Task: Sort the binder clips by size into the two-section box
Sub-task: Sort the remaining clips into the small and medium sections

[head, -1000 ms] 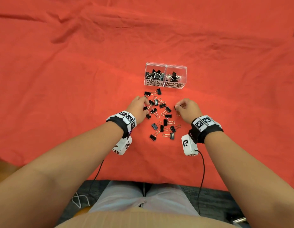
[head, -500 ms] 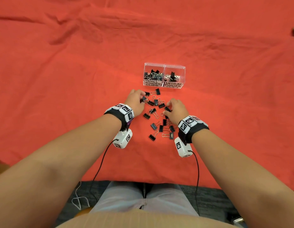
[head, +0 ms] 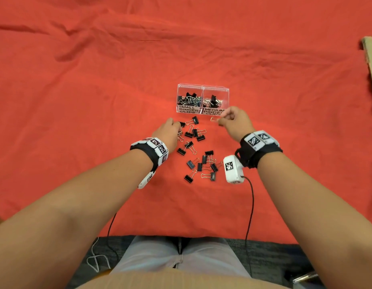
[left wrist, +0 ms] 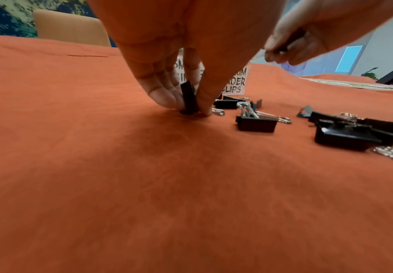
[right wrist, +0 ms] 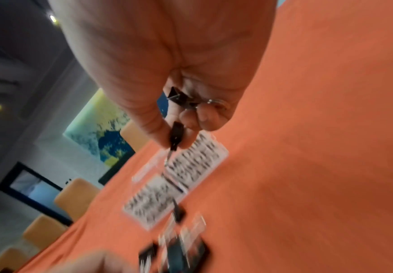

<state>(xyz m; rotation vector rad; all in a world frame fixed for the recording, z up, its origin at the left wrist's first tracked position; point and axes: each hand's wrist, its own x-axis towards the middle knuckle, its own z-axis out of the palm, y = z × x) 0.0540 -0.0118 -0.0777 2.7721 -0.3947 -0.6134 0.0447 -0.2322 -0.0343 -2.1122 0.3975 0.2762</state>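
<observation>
Pinching a small black clip [left wrist: 189, 97] between thumb and fingertips, the left hand [head: 167, 133] is down on the red cloth [head: 76, 122] at the left edge of the loose pile; the clip stands on end, touching the cloth. Its fingers are narrow, closed round that clip

Right hand [head: 235, 119] is raised just in front of the clear two-section box [head: 202, 86], near the "MEDIUM BINDER CLIPS" label. Thumb & forefinger grip a black clip [right wrist: 176, 135] w/ its wire handle hanging down; a 2nd clip [right wrist: 179, 97] is tucked in the curled fingers behind. Wrist view is blurred, so clip sizes there can't be told

Box sits on the cloth beyond both hands: left section labelled "SMALL BINDER CLIPS", right section medium, each w/ some clips inside

Rest of the loose clips [head: 201, 163] lie scattered on the cloth between the two wrists & toward the box, black bodies w/ silver or gold handles, some overlapping

Both wrists wear black bands w/ marker tags & a white camera unit [head: 233, 168]; a cable runs back toward the lap
</observation>
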